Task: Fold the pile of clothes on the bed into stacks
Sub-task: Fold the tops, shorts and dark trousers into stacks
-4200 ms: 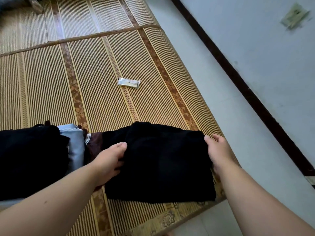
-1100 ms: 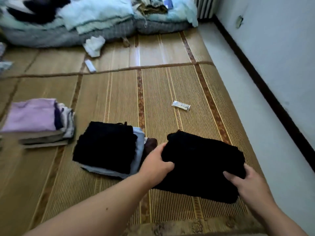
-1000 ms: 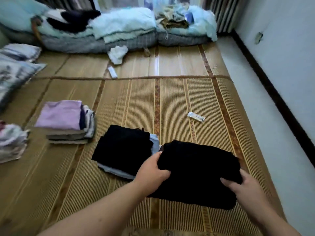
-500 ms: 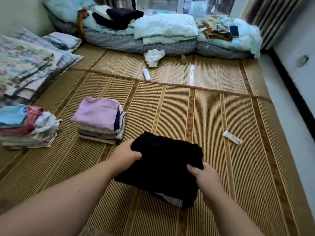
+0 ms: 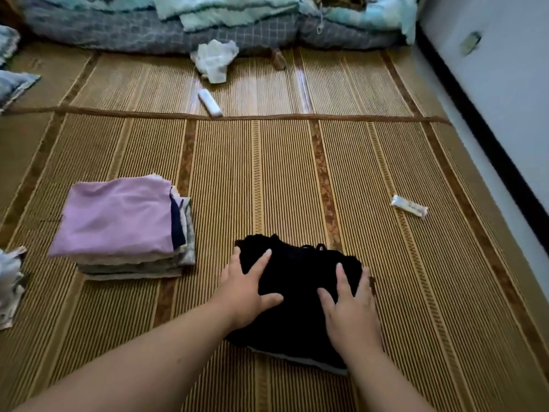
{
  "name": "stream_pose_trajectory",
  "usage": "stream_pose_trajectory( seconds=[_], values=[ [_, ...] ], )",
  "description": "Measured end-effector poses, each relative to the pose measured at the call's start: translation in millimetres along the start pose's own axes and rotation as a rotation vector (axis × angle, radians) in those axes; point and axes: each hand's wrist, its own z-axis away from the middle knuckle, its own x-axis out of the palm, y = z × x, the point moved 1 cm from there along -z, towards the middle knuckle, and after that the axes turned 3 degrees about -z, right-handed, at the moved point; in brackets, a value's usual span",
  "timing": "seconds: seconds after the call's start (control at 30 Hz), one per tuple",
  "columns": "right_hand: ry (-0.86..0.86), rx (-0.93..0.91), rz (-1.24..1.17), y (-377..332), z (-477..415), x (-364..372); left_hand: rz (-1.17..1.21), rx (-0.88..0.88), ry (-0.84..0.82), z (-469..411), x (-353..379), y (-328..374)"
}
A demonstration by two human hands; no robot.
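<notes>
Flat and unclenched, left hand (image 5: pixel 246 295) and right hand (image 5: pixel 352 316) press the black garment (image 5: pixel 300 278), seemingly lying crosswise, lilac-topped stack (image 5: pixel 118 221) left of it, packet (image 5: pixel 409 206) right.

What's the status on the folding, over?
Hands open: left hand, right hand, pressing flat on black garment. It tops its stack. Apart: lilac-topped stack at left, small packet at right.

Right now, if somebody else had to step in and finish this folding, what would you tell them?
Both bare hands are open: left grip and right grip press flat on the folded black garment.
That garment tops a stack; a pale layer shows beneath its near edge.
Done: pink-topped stack to the left, another stack at the left edge.
Left: lift off, then check the crumpled white cloth by the bedding; it may need folding.
</notes>
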Motion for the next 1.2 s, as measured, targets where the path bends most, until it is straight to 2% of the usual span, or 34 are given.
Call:
stream_pose_trajectory(
  seconds=[0.27, 0.33, 0.4, 0.5, 0.57, 0.67, 0.8, 1.0, 1.2],
  values=[
    [-0.129, 0.059, -0.037, 20, -36, 21, 0.004, -0.006, -0.064, -32, 20, -4],
    [-0.141, 0.045, -0.257, 22, -37, 15, 0.136, 0.021, -0.076, -31, 16, -9],
    [-0.098, 0.067, -0.625, 33, -36, 6, 0.386, 0.021, -0.061, -29, 7, -20],
    [-0.13, 0.317, -0.948, 57, -32, -6, 0.64, -0.073, -0.083, -31, -2, -40],
    [-0.251, 0.449, -0.993, 70, -34, -3, 0.753, -0.139, -0.181, -36, -1, -48],
    [-0.368, 0.459, -0.987, 78, -42, 5, 0.837, -0.207, -0.268, -44, 13, -53],
    [-0.402, 0.39, -1.059, 85, -51, 21, 0.842, -0.163, -0.301, -51, 29, -55],
    [-0.465, 0.295, -1.094, 82, -49, 24, 0.888, -0.211, -0.342, -49, 32, -53],
    [-0.45, 0.286, -1.201, 84, -40, 25, 0.957, -0.195, -0.283, -45, 38, -47]
  ],
)
